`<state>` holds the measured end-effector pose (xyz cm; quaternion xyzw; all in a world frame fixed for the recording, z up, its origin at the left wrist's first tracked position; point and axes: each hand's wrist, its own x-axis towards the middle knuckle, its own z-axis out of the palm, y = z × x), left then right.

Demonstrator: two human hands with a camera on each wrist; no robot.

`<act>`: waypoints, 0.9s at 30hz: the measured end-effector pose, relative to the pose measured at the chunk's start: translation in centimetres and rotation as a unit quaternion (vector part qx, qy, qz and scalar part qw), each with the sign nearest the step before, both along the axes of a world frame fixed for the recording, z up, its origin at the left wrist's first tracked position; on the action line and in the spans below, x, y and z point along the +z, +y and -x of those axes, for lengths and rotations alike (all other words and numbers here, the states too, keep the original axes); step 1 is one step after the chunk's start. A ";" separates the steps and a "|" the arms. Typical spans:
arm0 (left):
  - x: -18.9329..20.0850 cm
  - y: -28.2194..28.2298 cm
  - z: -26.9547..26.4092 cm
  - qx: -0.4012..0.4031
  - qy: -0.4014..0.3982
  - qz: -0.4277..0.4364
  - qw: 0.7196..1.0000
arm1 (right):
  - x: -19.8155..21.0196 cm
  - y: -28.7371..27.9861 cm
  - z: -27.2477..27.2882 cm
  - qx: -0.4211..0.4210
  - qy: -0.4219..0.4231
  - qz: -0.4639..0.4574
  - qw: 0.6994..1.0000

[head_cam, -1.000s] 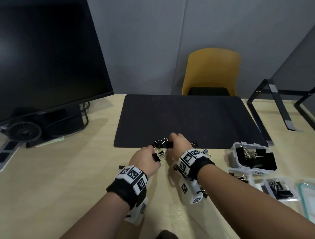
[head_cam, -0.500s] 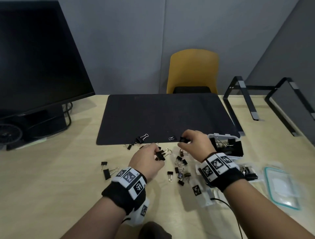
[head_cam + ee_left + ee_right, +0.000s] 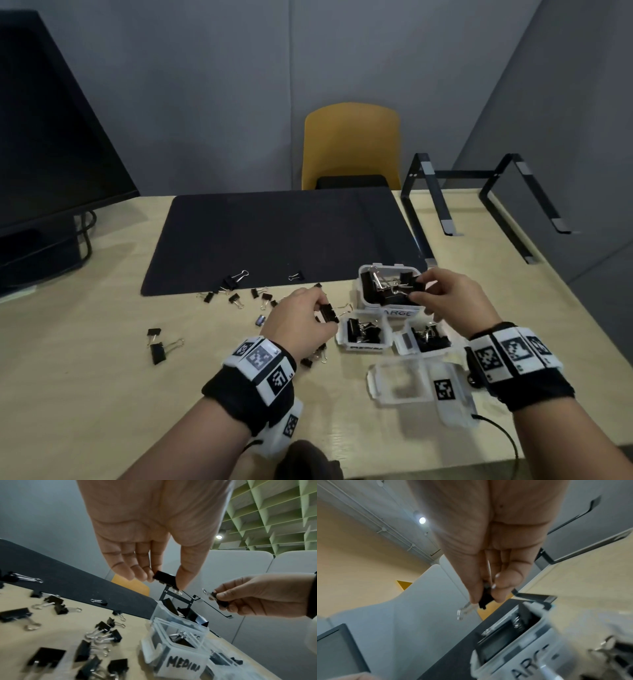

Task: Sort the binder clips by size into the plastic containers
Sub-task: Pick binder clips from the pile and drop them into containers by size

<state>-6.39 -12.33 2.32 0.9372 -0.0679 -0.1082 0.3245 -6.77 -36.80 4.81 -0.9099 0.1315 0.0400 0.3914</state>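
Observation:
My left hand [image 3: 317, 315] pinches a black binder clip [image 3: 328, 312] between thumb and fingers, just left of the container marked MEDIUM [image 3: 363, 335]. The same clip [image 3: 165, 579] shows in the left wrist view above that container [image 3: 178, 660]. My right hand [image 3: 430, 291] pinches another black clip [image 3: 485, 600] over the right side of the container marked LARGE [image 3: 390, 310], which holds several big clips. A third small container [image 3: 428, 339] with clips sits right of the medium one. Several loose black clips [image 3: 236, 298] lie on the table left of the hands.
A black desk mat [image 3: 284, 236] covers the table's far middle. A monitor [image 3: 51, 144] stands at the left, a black laptop stand [image 3: 479, 195] at the far right, a yellow chair [image 3: 351, 147] behind. Clear lids [image 3: 400, 380] lie near the front edge.
My right hand has carried its clip rightward from the loose pile to above the large container. My left hand lifted a clip and moved toward the medium container. The head view shifted right.

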 end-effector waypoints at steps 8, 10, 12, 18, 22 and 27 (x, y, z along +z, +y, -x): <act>-0.2 -5.2 1.1 -0.026 0.001 -0.001 1.000 | -3.0 -5.4 1.2 0.018 0.100 0.098 0.990; -0.4 -6.3 1.1 -0.038 0.004 -0.005 0.999 | -3.7 -5.5 1.4 0.008 0.094 0.094 0.991; -0.7 -7.3 1.2 -0.050 0.008 -0.015 0.999 | -4.4 -5.5 1.6 0.004 0.089 0.091 0.992; -1.3 -9.9 1.2 -0.068 0.005 -0.036 0.997 | -5.4 -6.4 2.2 0.023 0.051 0.132 0.990; -1.7 -10.8 1.1 -0.068 0.006 -0.047 0.997 | -5.9 -7.0 2.4 0.075 0.040 0.121 0.989; -2.0 -11.0 1.1 -0.054 -0.005 -0.052 0.997 | -6.8 -7.3 2.7 0.102 0.057 0.129 0.985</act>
